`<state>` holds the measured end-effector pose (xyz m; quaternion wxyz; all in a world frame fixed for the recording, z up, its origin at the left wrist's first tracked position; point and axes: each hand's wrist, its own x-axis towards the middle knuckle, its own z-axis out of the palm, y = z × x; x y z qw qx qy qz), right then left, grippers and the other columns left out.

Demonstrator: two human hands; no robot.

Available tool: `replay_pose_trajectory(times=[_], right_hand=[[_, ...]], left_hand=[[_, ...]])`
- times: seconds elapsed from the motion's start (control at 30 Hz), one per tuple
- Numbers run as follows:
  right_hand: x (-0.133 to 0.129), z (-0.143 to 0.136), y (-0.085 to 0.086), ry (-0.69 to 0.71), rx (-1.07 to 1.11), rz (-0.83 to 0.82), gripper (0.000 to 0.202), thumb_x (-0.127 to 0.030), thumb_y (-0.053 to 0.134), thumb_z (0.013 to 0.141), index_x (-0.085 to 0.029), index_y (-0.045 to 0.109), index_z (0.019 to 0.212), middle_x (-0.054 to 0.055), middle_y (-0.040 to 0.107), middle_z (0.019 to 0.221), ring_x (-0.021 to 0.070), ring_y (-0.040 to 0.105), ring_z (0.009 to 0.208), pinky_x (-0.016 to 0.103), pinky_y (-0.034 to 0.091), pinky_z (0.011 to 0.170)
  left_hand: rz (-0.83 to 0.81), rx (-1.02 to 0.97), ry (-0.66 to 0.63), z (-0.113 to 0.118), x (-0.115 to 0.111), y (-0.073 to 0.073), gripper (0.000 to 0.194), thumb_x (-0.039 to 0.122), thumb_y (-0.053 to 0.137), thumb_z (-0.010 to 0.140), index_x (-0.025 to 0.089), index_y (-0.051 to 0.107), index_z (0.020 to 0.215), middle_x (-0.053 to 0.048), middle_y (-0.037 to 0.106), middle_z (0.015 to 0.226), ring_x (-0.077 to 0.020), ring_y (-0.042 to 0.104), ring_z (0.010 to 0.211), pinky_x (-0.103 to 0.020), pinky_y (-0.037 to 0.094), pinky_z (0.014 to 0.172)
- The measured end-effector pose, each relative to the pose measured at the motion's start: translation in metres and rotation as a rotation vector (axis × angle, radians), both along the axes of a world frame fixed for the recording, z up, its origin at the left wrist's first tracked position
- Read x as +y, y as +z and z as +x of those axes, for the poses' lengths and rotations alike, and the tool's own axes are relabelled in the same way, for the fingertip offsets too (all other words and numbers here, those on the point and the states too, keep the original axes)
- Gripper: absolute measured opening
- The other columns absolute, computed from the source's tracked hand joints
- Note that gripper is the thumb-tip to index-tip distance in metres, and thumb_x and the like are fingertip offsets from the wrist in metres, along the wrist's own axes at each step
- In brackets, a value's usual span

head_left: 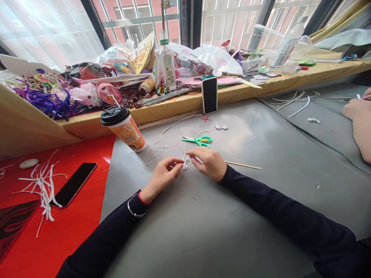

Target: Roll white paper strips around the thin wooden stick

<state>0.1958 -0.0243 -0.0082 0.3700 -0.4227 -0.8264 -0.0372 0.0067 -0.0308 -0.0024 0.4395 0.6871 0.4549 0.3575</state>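
Note:
My left hand (165, 173) pinches a small white bent pipe cleaner (184, 166) between thumb and fingertips, low over the grey table cover. Several short looped ends fan out at its bottom, and one thin strand stands up from it. At the top of that strand are the curled fingers of my right hand (209, 162), the index fingertip at the strand; the exact grip is partly hidden. Just beyond both hands lie green-handled scissors (199, 139). Behind my right wrist is a thin wooden stick (243, 165). Further back rests a bunched white piece (222, 127).
Left are a paper cup (127, 133), a dark phone (75, 183) and loose white strands (43, 189). Short clippings (162, 148) lie near my left hand. A phone (209, 95) leans against the cluttered sill (179, 102). Another person's hand (361, 112) is at right.

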Motion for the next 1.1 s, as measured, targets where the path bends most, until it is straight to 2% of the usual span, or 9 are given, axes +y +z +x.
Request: replay_pose_trajectory(times=[0.13, 0.3, 0.4, 0.47, 0.57, 0.67, 0.77, 0.9, 1.1], right_hand=[[0.004, 0.002, -0.004, -0.018, -0.016, -0.086, 0.031, -0.012, 0.044, 0.083, -0.020, 0.057, 0.110, 0.003, 0.067, 0.099, 0.0151, 0.060, 0.088, 0.025, 0.046, 0.076], [0.002, 0.002, -0.003, -0.105, -0.016, -0.179, 0.023, -0.023, 0.044, 0.088, -0.023, 0.057, 0.107, -0.001, 0.068, 0.093, 0.0127, 0.063, 0.072, 0.023, 0.044, 0.061], [0.002, 0.002, -0.001, -0.156, -0.016, -0.187, 0.019, -0.023, 0.044, 0.087, -0.020, 0.057, 0.101, 0.001, 0.067, 0.087, 0.0147, 0.062, 0.070, 0.025, 0.045, 0.060], [0.003, 0.001, -0.001, -0.098, 0.003, -0.147, 0.024, -0.016, 0.041, 0.085, -0.018, 0.055, 0.104, 0.005, 0.064, 0.094, 0.0160, 0.061, 0.081, 0.026, 0.047, 0.068], [0.003, 0.001, 0.001, 0.037, 0.014, -0.065, 0.037, -0.008, 0.035, 0.085, -0.020, 0.051, 0.116, 0.006, 0.061, 0.105, 0.0151, 0.057, 0.097, 0.025, 0.045, 0.080], [-0.002, 0.000, 0.003, 0.038, -0.032, -0.026, 0.036, -0.012, 0.037, 0.088, -0.026, 0.053, 0.117, 0.000, 0.064, 0.105, 0.0120, 0.058, 0.093, 0.021, 0.044, 0.073], [-0.005, 0.000, 0.004, -0.058, -0.112, -0.007, 0.025, -0.022, 0.043, 0.089, -0.028, 0.060, 0.107, -0.005, 0.068, 0.095, 0.0091, 0.061, 0.075, 0.021, 0.038, 0.055], [-0.005, 0.002, 0.002, -0.107, -0.159, 0.023, 0.022, -0.026, 0.046, 0.089, -0.029, 0.063, 0.101, -0.007, 0.068, 0.089, 0.0074, 0.059, 0.068, 0.023, 0.032, 0.050], [-0.006, 0.000, 0.003, -0.114, -0.149, 0.043, 0.022, -0.025, 0.044, 0.089, -0.029, 0.063, 0.100, -0.007, 0.069, 0.089, 0.0063, 0.059, 0.068, 0.023, 0.030, 0.050]], left_hand=[[0.368, 0.298, -0.084, 0.000, -0.001, -0.007, 0.030, 0.030, 0.058, 0.077, 0.024, 0.063, 0.106, -0.008, 0.055, 0.105, -0.0169, 0.054, 0.085, -0.028, 0.044, 0.075], [0.497, 0.469, -0.128, -0.005, 0.002, -0.012, 0.017, 0.030, 0.057, 0.078, 0.022, 0.065, 0.091, -0.007, 0.056, 0.098, -0.0198, 0.052, 0.091, -0.032, 0.042, 0.082], [0.475, 0.462, -0.057, -0.008, 0.005, -0.012, 0.010, 0.021, 0.051, 0.079, 0.020, 0.061, 0.083, -0.004, 0.058, 0.086, -0.0162, 0.053, 0.078, -0.029, 0.043, 0.072], [0.416, 0.406, 0.024, -0.009, 0.008, -0.012, 0.010, 0.017, 0.049, 0.079, 0.019, 0.058, 0.083, -0.002, 0.059, 0.079, -0.0138, 0.053, 0.069, -0.027, 0.043, 0.066], [0.199, 0.203, 0.112, -0.009, 0.012, -0.010, 0.011, 0.023, 0.050, 0.080, 0.019, 0.055, 0.089, 0.001, 0.059, 0.070, -0.0121, 0.055, 0.061, -0.025, 0.045, 0.061], [0.012, -0.022, 0.130, -0.008, 0.015, -0.008, 0.017, 0.030, 0.054, 0.079, 0.017, 0.052, 0.090, 0.000, 0.059, 0.069, -0.0124, 0.060, 0.059, -0.026, 0.048, 0.059], [-0.012, -0.145, 0.142, -0.007, 0.015, -0.007, 0.021, 0.033, 0.059, 0.077, 0.016, 0.050, 0.085, -0.002, 0.061, 0.076, -0.0148, 0.064, 0.066, -0.027, 0.052, 0.061], [0.010, -0.178, 0.166, -0.007, 0.014, -0.006, 0.023, 0.034, 0.062, 0.075, 0.015, 0.052, 0.082, -0.002, 0.060, 0.079, -0.0171, 0.066, 0.073, -0.029, 0.054, 0.068], [-0.008, -0.210, 0.179, -0.008, 0.014, -0.003, 0.044, 0.032, 0.066, 0.072, 0.016, 0.054, 0.111, -0.006, 0.064, 0.091, -0.0175, 0.067, 0.075, -0.034, 0.055, 0.074]])
